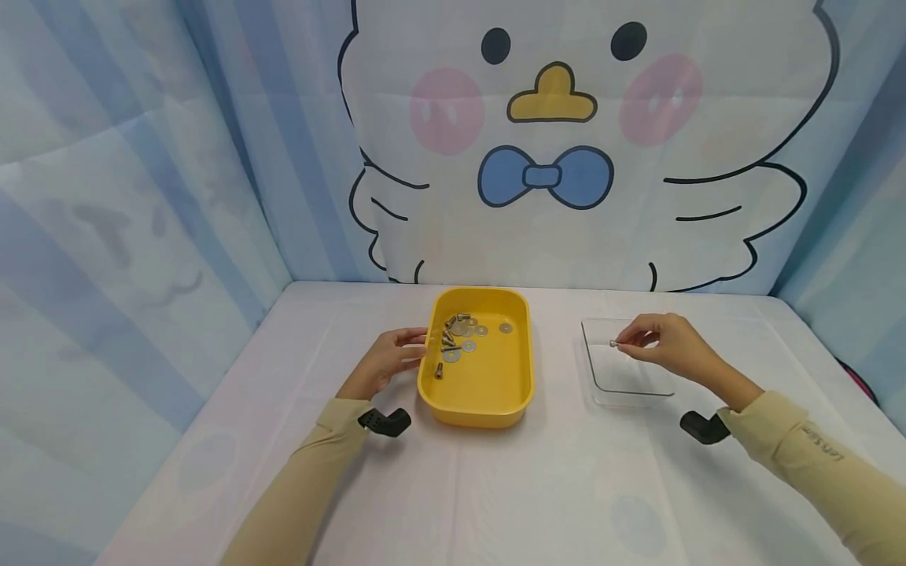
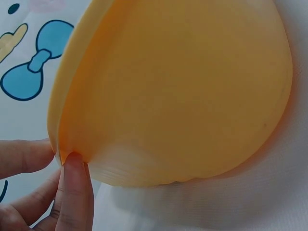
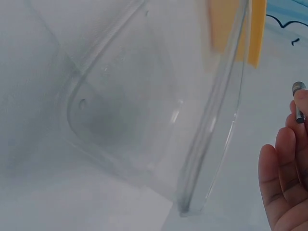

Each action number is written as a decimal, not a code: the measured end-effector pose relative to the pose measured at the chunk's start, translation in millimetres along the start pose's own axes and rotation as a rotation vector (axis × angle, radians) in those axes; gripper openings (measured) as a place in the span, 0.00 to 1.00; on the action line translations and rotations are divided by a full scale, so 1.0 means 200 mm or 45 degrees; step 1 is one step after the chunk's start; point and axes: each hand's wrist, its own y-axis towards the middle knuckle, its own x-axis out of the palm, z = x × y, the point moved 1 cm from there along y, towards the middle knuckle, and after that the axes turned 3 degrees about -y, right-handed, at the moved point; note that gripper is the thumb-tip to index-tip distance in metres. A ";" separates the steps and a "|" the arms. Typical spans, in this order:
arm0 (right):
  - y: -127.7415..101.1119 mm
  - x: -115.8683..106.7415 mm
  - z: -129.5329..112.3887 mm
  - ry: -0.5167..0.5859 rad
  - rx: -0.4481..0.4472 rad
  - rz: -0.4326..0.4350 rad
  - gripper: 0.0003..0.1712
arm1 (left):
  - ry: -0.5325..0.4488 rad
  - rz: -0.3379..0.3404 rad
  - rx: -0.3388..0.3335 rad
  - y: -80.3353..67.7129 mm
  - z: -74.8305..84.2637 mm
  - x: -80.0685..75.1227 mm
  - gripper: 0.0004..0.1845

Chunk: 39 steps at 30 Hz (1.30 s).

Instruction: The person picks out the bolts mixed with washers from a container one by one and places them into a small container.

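With your right hand (image 1: 661,343) pinching the small bolt (image 1: 613,343) over the clear tray (image 1: 626,391), lower it gently inside before releasing, while your left hand (image 1: 388,361), fingers relaxed, steadies the yellow tray (image 1: 488,393) mid-tabletop.

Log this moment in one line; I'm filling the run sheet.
left hand: touches yellow tray | right hand: pinches bolt over clear tray

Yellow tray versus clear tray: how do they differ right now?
The yellow tray is opaque and holds bolts and washers; the clear tray is see-through and looks empty. The left hand touches the yellow tray's rim; the right hand pinches a bolt over the clear tray. Both sit on the white table.
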 end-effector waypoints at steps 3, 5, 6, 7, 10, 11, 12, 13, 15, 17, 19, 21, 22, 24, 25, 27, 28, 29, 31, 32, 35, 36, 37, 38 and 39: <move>0.00 0.02 0.02 -0.002 0.017 0.003 0.05 | -0.008 -0.011 0.002 0.00 0.00 0.00 0.26; -0.01 0.02 0.04 0.001 0.022 0.004 0.05 | -0.004 -0.011 -0.002 0.00 0.00 0.00 0.26; -0.01 0.03 0.05 0.003 0.024 0.005 0.05 | 0.000 -0.009 -0.004 0.00 0.00 0.00 0.26; -0.01 0.03 0.05 0.002 0.028 0.008 0.05 | 0.002 -0.006 -0.005 0.00 0.00 0.00 0.26; 0.00 0.04 0.08 0.005 0.031 0.008 0.05 | 0.005 0.001 -0.011 0.00 0.00 0.00 0.26; 0.00 0.05 0.08 0.008 0.033 0.006 0.05 | 0.005 0.004 -0.014 0.00 0.00 0.00 0.26; 0.00 0.05 0.09 0.012 0.034 0.004 0.05 | 0.005 0.003 -0.013 -0.01 0.00 0.00 0.26; 0.00 0.06 0.10 0.016 0.035 0.001 0.05 | 0.002 0.002 -0.013 -0.01 0.00 0.00 0.26; 0.00 0.06 0.11 0.023 0.035 -0.006 0.05 | -0.001 -0.002 -0.012 -0.01 0.00 0.00 0.26; 0.00 0.07 0.12 0.027 0.034 -0.011 0.05 | -0.004 -0.008 -0.006 -0.01 0.00 0.00 0.26; 0.01 0.07 0.13 0.026 0.031 -0.016 0.05 | -0.007 -0.017 0.002 -0.01 0.00 0.00 0.26; 0.01 0.08 0.14 0.022 0.029 -0.019 0.05 | -0.004 -0.027 0.008 -0.01 0.00 0.00 0.26; 0.01 0.08 0.15 0.019 0.026 -0.021 0.05 | -0.003 -0.031 0.010 -0.01 0.00 0.00 0.26; 0.02 0.08 0.15 0.014 0.022 -0.024 0.05 | 0.000 -0.034 0.012 -0.01 0.00 0.00 0.26; 0.02 0.09 0.16 0.012 0.021 -0.026 0.05 | 0.001 -0.035 0.011 -0.01 0.00 -0.01 0.26; 0.02 0.09 0.17 0.010 0.021 -0.031 0.05 | -0.001 -0.035 0.011 -0.01 0.00 -0.01 0.26; 0.03 0.09 0.17 0.010 0.022 -0.033 0.05 | 0.000 -0.035 0.012 -0.01 0.00 -0.01 0.26; 0.03 0.10 0.17 0.011 0.025 -0.036 0.05 | -0.002 -0.036 0.014 -0.01 0.00 -0.01 0.26; 0.03 0.10 0.18 0.011 0.029 -0.040 0.05 | -0.007 -0.043 0.018 -0.01 0.00 -0.01 0.27; 0.03 0.10 0.18 0.011 0.029 -0.039 0.06 | -0.008 -0.048 0.021 -0.01 0.00 -0.01 0.27; 0.03 0.10 0.18 0.009 0.029 -0.033 0.06 | -0.010 -0.056 0.026 -0.01 0.00 -0.01 0.27; 0.03 0.10 0.18 0.011 0.029 -0.030 0.06 | -0.010 -0.056 0.027 -0.01 0.00 -0.01 0.27; 0.03 0.11 0.18 0.011 0.028 -0.026 0.06 | -0.010 -0.057 0.027 -0.01 0.00 -0.01 0.27; 0.03 0.11 0.18 0.014 0.028 -0.020 0.06 | -0.008 -0.056 0.028 -0.01 0.00 -0.01 0.27; 0.03 0.11 0.18 0.016 0.030 -0.016 0.06 | -0.009 -0.056 0.028 -0.01 0.00 -0.01 0.27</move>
